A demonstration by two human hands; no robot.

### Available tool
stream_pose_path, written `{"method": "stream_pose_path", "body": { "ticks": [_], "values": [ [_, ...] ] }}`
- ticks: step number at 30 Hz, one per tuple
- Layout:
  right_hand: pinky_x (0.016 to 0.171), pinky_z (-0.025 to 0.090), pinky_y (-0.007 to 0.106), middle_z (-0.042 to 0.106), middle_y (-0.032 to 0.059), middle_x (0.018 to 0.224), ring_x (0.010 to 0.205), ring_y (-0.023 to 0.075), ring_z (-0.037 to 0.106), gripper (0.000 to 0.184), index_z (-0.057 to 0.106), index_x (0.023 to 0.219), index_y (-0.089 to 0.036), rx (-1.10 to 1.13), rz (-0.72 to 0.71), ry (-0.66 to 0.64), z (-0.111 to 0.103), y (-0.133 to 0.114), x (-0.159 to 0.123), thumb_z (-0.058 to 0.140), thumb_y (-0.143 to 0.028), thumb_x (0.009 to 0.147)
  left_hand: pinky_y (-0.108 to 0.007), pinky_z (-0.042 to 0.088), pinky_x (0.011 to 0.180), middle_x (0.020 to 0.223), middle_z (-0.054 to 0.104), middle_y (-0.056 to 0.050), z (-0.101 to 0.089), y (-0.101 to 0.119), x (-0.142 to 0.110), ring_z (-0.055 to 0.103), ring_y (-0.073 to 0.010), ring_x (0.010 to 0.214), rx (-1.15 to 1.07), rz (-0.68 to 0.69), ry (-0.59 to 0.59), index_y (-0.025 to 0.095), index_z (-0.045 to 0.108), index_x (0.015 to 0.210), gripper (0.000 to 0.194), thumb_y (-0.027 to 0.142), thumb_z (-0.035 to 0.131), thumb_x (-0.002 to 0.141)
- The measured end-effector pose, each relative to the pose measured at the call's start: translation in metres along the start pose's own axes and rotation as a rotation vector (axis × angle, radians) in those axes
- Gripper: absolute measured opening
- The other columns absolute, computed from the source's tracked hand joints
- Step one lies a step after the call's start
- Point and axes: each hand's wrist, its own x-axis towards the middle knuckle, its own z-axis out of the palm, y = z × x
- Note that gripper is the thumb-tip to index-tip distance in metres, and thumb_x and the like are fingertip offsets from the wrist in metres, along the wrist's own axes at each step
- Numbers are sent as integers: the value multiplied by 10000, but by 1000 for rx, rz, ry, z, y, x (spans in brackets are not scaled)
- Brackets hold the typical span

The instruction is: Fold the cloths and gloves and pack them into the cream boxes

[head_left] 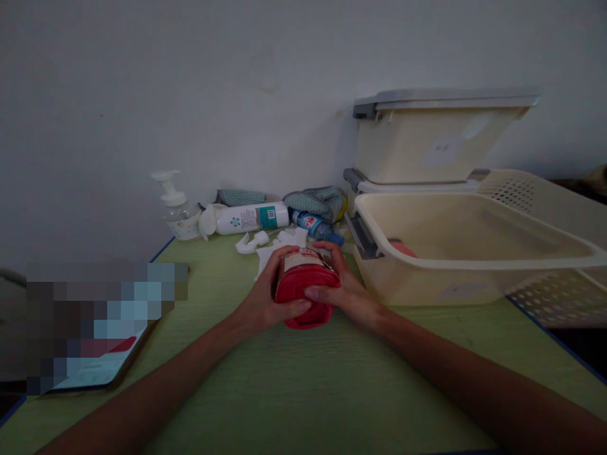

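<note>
Both hands grip a red container (303, 281) with a pale printed label on its upper side, tilted so that its red end faces me. I cannot make out what kind of container it is. My left hand (266, 302) is wrapped around its left side, with the thumb across the red end. From the other side my right hand (349, 296) closes on it, its thumb pressed on the same face. Just behind the hands lie a white spray trigger (253, 242) and a white crumpled piece (291, 239).
A pump bottle (183, 212), a white bottle (251, 218) on its side, a blue bottle (315, 226) and grey-blue cloths (315, 201) line the wall. At right stand a cream bin (408, 284) and a stacked lidded box (412, 142). A tablet-like device (95, 374) lies left, partly pixelated.
</note>
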Motion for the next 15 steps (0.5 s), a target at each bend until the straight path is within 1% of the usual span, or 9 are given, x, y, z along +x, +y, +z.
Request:
{"method": "stream_pose_path", "body": {
  "ticks": [3, 5, 7, 9, 11, 13, 15],
  "values": [
    [885, 462, 410, 466, 45, 1163, 1015, 206, 551, 828, 260, 1191, -302, 13, -14, -13, -2, 2, 1, 784, -408, 559, -380, 463, 854, 1149, 550, -83, -1, -1, 1, 560, -268, 1035, -36, -17, 4, 244, 407, 1153, 731, 342, 793, 540],
    [914, 447, 427, 452, 59, 1209, 1069, 221, 533, 875, 232, 1236, -307, 7, -20, -51, -2, 4, 2, 781, -429, 566, -381, 458, 850, 1129, 562, -81, -1, 1, 1, 566, -270, 1017, -63, -11, 5, 241, 424, 1144, 712, 414, 782, 552],
    [944, 426, 438, 434, 70, 1255, 1117, 231, 506, 907, 216, 1269, -308, -12, -52, -97, -3, 5, 2, 781, -431, 570, -371, 461, 829, 1089, 578, -74, 1, 4, 0, 576, -263, 980, -61, 1, 18, 235, 448, 1123, 668, 451, 762, 574],
    [978, 397, 446, 389, 83, 1317, 1179, 239, 460, 925, 206, 1291, -306, -40, -88, -132, -2, 7, 3, 783, -412, 576, -354, 464, 810, 1039, 591, -61, 2, 8, 0, 580, -248, 939, -24, 13, 58, 227, 475, 1092, 609, 438, 752, 592],
    [994, 381, 449, 321, 103, 1376, 1226, 248, 416, 973, 164, 1315, -298, -55, -99, -163, -1, 7, 3, 789, -384, 574, -338, 460, 803, 999, 596, -50, 2, 9, -1, 576, -233, 914, 10, 13, 108, 216, 506, 1055, 533, 422, 733, 618],
    [993, 383, 452, 267, 126, 1408, 1236, 251, 409, 1067, 73, 1342, -293, -66, -73, -193, 0, 7, 4, 798, -360, 562, -327, 457, 792, 982, 596, -44, 2, 8, -1, 572, -226, 902, 6, 12, 157, 208, 530, 1024, 484, 438, 709, 638],
    [1001, 371, 462, 267, 150, 1400, 1229, 255, 422, 1150, -16, 1355, -272, -99, -32, -199, 2, 6, 4, 803, -350, 551, -327, 453, 791, 1005, 596, -45, 0, 5, 0, 570, -228, 920, -24, -2, 206, 205, 542, 1014, 459, 466, 679, 661]
  ]
}}
